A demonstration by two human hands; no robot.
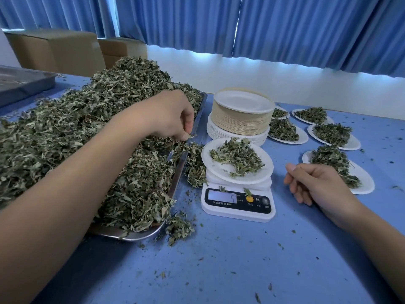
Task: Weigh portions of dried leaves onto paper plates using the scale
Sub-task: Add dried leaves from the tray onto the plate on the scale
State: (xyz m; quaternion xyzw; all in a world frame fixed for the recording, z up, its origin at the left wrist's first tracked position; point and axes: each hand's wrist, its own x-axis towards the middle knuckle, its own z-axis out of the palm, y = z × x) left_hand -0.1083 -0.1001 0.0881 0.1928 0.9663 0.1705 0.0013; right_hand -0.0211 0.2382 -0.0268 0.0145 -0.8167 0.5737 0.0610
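At the left of the frame, dried leaves [87, 119] are overflowing a metal tray [140, 234], and the left hand [173, 115] is pinching a few at the tray's right edge. At centre, a part-loaded paper plate [221, 170] is sitting on the scale [238, 212] (display showing 5), so this portion is probably being topped up, with a stack of empty plates [238, 121] waiting behind. The right hand [315, 185] is resting loosely curled, holding nothing. Five filled plates [365, 185] are lying at right.
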